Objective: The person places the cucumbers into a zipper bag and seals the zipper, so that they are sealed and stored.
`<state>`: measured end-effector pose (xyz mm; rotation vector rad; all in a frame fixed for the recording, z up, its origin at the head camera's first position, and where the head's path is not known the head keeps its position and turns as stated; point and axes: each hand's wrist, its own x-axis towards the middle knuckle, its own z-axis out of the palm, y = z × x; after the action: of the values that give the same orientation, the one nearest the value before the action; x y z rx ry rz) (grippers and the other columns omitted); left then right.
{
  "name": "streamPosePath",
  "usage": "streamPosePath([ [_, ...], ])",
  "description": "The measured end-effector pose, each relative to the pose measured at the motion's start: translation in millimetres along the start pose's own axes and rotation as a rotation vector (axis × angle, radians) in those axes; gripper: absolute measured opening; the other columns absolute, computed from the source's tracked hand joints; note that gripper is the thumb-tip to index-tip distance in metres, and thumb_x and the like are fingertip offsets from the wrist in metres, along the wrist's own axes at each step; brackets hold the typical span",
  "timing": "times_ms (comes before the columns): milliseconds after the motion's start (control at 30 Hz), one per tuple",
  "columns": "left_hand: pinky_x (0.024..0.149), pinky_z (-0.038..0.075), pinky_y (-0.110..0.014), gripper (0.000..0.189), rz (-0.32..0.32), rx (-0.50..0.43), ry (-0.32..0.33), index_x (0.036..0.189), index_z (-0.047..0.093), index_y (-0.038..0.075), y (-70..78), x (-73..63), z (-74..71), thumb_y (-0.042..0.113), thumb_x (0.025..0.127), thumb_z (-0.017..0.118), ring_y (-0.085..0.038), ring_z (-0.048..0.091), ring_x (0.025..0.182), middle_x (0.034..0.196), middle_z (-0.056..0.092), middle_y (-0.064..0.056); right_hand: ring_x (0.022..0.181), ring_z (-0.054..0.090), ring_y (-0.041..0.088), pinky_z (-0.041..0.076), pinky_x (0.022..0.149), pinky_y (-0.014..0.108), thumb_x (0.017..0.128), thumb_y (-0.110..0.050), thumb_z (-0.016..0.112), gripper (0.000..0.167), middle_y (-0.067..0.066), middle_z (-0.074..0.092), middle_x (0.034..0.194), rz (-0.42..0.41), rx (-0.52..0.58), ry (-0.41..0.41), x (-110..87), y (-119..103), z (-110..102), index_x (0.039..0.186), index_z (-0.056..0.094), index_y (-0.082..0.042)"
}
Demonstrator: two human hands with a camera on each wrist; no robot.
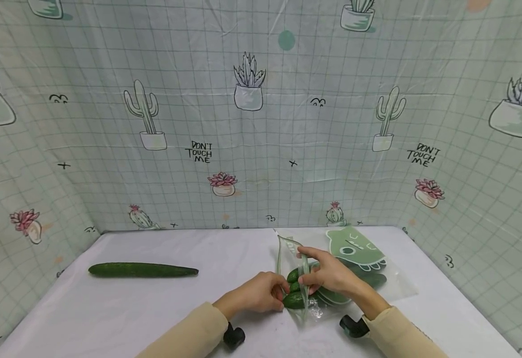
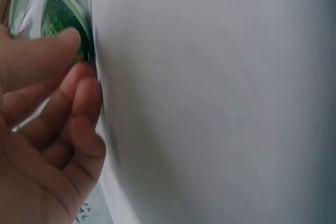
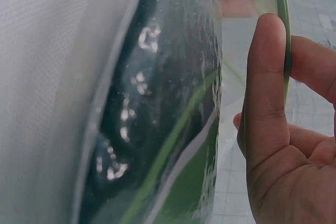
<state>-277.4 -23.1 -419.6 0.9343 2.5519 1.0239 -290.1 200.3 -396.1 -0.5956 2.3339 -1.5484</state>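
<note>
A clear zip bag [image 1: 283, 248] with green edging and a green cartoon print lies at the right of the table, its mouth turned left. Several cucumbers [image 1: 294, 300] are inside, their ends showing at the mouth. My right hand [image 1: 332, 272] pinches the upper rim between thumb and fingers; the green zip strip [image 3: 286, 24] runs between them in the right wrist view. At the lower rim, my left hand [image 1: 261, 292] has its fingers curled close to a cucumber end [image 2: 59, 17]. Thumb and fingertips meet at the bag's edge there, though the exact contact is partly hidden.
One long cucumber [image 1: 142, 270] lies crosswise on the left of the white table [image 1: 109, 318]. A cactus-print cloth [image 1: 261, 134] hangs behind and along both sides. Black wrist mounts [image 1: 354, 326] show below the hands.
</note>
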Motion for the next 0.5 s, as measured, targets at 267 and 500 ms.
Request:
streamPosePath([
  [267,0.075,0.046,-0.019,0.016,0.045,0.232,0.04,0.087,0.068,0.014,5.6,4.0,2.2,0.008,0.076,0.079,0.0,0.054,0.078,0.083,0.063,0.01,0.06,0.064,0.027,0.056,0.061,0.041,0.083,-0.004,0.071,0.078,0.028,0.044,0.137,-0.016,0.015,-0.014,-0.1,0.3,-1.0,0.148,0.027,0.003],
  [500,0.07,0.045,-0.02,0.021,0.037,0.203,0.043,0.088,0.064,0.017,8.8,4.2,1.6,0.006,0.077,0.077,0.0,0.053,0.071,0.077,0.06,0.011,0.061,0.064,0.027,0.056,0.061,0.041,0.083,-0.004,0.071,0.078,0.027,0.042,0.139,-0.005,0.015,-0.007,-1.1,-1.4,-0.7,0.148,0.028,0.002],
])
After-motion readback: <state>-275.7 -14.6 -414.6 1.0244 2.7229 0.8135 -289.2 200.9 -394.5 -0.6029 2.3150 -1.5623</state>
